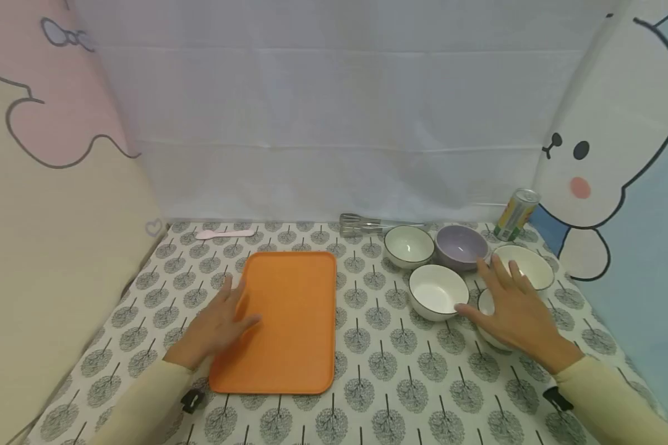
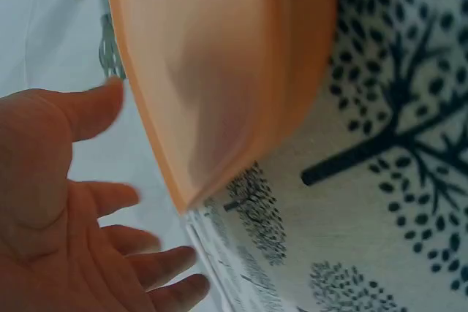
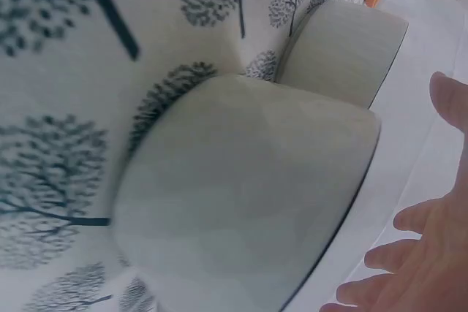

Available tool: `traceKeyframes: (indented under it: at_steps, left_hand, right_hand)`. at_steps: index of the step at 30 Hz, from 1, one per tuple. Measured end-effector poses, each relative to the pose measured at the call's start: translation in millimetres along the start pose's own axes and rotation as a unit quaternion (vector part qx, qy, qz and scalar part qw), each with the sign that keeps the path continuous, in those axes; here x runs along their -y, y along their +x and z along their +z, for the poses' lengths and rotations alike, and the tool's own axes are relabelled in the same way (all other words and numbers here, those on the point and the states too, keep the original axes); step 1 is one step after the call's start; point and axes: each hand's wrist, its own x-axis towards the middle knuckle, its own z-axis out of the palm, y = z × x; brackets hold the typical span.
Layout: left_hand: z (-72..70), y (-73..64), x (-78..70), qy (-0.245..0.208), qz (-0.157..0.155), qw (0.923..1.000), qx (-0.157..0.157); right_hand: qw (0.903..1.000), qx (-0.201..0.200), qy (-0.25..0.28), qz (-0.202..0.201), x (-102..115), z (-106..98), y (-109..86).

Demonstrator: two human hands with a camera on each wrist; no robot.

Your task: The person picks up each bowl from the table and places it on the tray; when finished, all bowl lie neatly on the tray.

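Note:
My left hand (image 1: 214, 324) hovers over the left edge of an orange tray (image 1: 281, 321), fingers spread and holding nothing. In the left wrist view, that hand (image 2: 80, 217) shows beside the tray's rim (image 2: 274, 71). Above a white bowl (image 1: 485, 303), partly hidden by it, is my right hand (image 1: 514, 309) with fingers extended. Its thumb comes close to another white bowl (image 1: 438, 290); whether they touch I cannot tell. Behind its fingertips stand a purple bowl (image 1: 461, 244) and a white bowl (image 1: 526, 266). The right wrist view shows this hand (image 3: 424, 246) apart from the nearest bowl (image 3: 241, 188).
A pale bowl (image 1: 409, 244) stands beside the purple one. Behind it lies a metal whisk (image 1: 362, 221) with another utensil partly hidden. A can (image 1: 516, 214) stands at the back right, and a pink spoon (image 1: 225, 234) lies at the back left. Cloth walls (image 1: 334, 111) enclose the table.

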Motion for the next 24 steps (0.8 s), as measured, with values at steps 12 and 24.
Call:
traceKeyframes:
  at_steps: [12, 24]
  left_hand:
    - [-5.7, 13.9, 21.3, -0.068, -0.028, 0.9973, -0.004]
    - [-11.6, 18.0, 25.1, -0.099, -0.098, 0.9884, 0.06]
  right_hand:
    - [0.9942, 0.056, 0.055, 0.074, -28, -5, -35.6]
    - [0.9779, 0.065, 0.171, 0.102, -59, 0, -43.5]
